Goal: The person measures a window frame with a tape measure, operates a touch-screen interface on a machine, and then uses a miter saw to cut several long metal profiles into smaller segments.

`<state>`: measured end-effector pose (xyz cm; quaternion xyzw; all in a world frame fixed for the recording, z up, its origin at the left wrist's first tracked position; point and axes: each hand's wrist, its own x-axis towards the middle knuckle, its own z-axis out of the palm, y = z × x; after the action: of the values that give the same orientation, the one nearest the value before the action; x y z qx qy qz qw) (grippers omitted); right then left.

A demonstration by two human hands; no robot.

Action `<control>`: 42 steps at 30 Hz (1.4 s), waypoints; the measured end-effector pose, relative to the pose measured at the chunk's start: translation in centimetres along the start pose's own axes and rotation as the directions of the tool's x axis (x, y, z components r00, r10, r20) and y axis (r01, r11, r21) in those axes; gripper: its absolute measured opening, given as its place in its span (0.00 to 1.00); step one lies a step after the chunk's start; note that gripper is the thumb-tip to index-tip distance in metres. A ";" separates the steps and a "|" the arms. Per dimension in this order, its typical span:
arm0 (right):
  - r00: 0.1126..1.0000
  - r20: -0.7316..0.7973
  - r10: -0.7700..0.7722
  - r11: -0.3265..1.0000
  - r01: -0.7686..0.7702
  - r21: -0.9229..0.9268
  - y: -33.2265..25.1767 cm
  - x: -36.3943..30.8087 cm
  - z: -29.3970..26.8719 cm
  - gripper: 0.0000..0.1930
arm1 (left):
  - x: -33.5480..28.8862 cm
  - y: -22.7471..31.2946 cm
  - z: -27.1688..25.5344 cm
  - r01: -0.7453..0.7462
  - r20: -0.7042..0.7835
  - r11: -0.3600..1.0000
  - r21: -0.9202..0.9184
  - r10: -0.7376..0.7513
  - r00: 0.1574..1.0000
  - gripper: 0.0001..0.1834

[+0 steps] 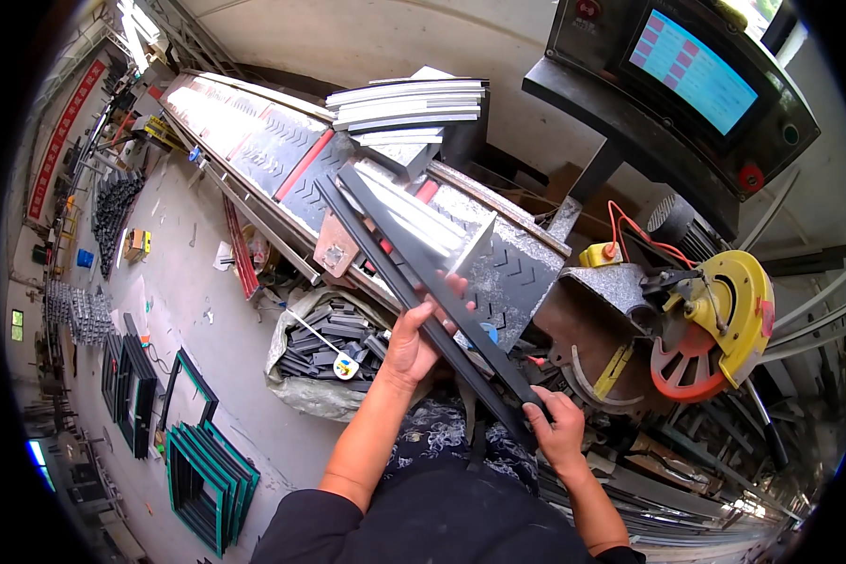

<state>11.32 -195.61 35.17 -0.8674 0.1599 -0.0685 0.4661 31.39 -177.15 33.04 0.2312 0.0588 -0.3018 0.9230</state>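
Two long dark grey metal profiles [442, 291] lie side by side in my hands, slanting from the upper left down to my body. My left hand [421, 340] is closed around them near their middle, fingers reaching underneath. At the near ends my right hand [556, 423] grips them, thumb on top. Beneath their far ends is a workbench [508, 277] with a dusty, chevron-marked dark top. Several light-coloured profiles [414, 221] rest on it beside the held ones, and a stack of white and dark strips [409, 103] sits farther back.
A yellow and orange cutting saw [714, 329] stands at the right, below a control panel with a lit screen [694, 70]. A sack of dark offcuts [324, 348] is on the floor, with a tape measure [345, 366] over it. Green-edged frames [207, 479] stand at the lower left.
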 end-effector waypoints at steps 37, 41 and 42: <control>0.958 -0.150 0.244 0.837 -0.286 -0.466 16.4 -3.1 -2.6 0.22 | 9.1 -17.9 -6.6 0.580 -0.188 0.784 0.220 -0.549 0.814 0.19; 0.917 -0.213 0.337 0.787 -0.399 -0.470 20.8 -2.1 -3.1 0.19 | 11.7 -22.8 -9.3 0.627 -0.197 0.763 0.158 -0.598 0.777 0.18; 0.903 -0.206 0.378 0.756 -0.430 -0.493 21.6 -1.8 -3.5 0.19 | 12.1 -23.8 -9.9 0.649 -0.201 0.746 0.148 -0.620 0.758 0.17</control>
<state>4.10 -208.85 19.20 -0.9021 0.3775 0.0395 0.2055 27.64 -195.93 11.93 0.3132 0.1657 -0.5858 0.7289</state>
